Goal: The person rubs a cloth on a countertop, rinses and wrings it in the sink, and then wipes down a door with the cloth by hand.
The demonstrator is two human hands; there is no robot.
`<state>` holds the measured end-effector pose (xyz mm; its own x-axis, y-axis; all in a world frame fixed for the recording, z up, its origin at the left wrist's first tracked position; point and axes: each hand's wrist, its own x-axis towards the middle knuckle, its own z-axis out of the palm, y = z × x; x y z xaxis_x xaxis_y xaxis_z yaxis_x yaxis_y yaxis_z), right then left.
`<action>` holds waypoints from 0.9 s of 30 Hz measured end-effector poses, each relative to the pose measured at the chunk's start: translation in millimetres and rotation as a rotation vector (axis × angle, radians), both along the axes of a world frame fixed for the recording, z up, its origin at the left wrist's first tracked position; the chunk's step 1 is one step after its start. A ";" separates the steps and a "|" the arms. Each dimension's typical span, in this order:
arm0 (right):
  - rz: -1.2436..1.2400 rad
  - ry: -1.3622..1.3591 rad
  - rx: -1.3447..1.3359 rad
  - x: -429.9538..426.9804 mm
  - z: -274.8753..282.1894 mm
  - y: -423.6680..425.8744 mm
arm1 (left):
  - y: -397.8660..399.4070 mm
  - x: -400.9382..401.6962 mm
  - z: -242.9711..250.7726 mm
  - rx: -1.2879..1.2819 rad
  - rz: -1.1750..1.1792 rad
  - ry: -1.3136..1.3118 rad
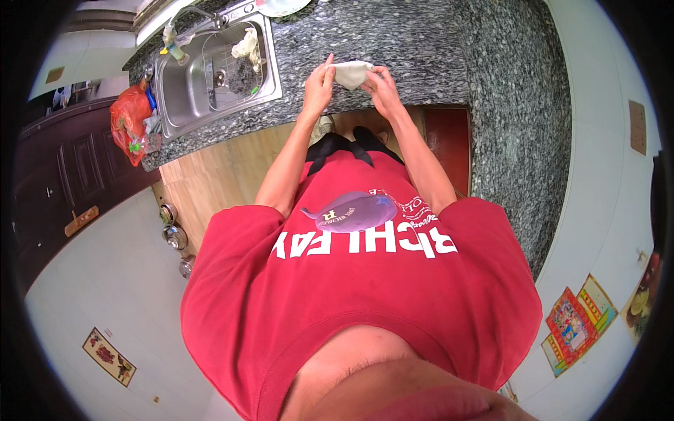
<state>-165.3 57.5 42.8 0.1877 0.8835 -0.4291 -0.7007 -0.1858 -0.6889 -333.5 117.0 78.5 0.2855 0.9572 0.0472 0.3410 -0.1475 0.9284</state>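
Note:
A small off-white piece, limp and sagging in the middle, is stretched between my two hands; I cannot tell whether it is cloth or dough. My left hand pinches its left end between thumb and fingers. At the opposite end, my right hand grips the edge with the fingertips. Both hands are just above the front edge of the speckled dark granite countertop.
To the left, a stainless steel sink holds a wire rack, a whitish rag and a dark mesh scrubber. A faucet arches over it. A red plastic bag hangs at the counter's left end. A plate lies at the back.

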 end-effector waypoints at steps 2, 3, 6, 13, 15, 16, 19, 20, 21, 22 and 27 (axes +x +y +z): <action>0.021 -0.010 -0.009 13.7 -1.6 -3.5 | -8.9 5.0 0.8 -0.021 -0.002 0.039; -0.004 -0.137 -0.052 18.7 -3.8 -6.8 | -11.9 9.6 2.9 -0.042 -0.013 0.078; -0.028 -0.345 -0.081 33.8 -7.1 -16.8 | -21.7 24.1 -5.0 -0.076 0.014 0.017; -0.162 -0.683 -0.051 77.4 2.2 -16.8 | -10.1 73.5 13.9 -0.209 -0.142 0.185; -0.256 -0.798 0.078 92.9 17.3 -8.7 | -1.1 95.1 25.3 -0.142 -0.113 -0.040; -0.257 -0.813 0.076 99.3 34.6 -5.5 | 8.5 103.5 28.1 -0.059 -0.143 -0.095; -0.251 -1.017 0.035 111.5 42.8 -12.4 | 19.6 109.5 37.0 0.101 -0.326 -0.017; -0.201 -1.088 -0.044 113.0 45.2 -20.3 | 21.9 108.1 25.3 0.155 -0.405 0.004; -0.210 -1.094 -0.057 118.8 39.8 -29.2 | 21.3 106.3 15.3 0.149 -0.419 -0.004; -0.110 -1.347 -0.089 125.5 22.5 -46.5 | 17.7 105.1 4.0 0.241 -0.549 0.110; -0.056 -1.600 -0.081 113.0 -9.0 -61.8 | -10.1 122.6 -34.5 0.322 -0.428 0.206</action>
<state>-52.4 -4.4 33.8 0.4988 0.8461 0.1878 0.6905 -0.2570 -0.6762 -210.9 106.9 44.0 0.6783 0.7012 0.2194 0.3578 -0.5761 0.7349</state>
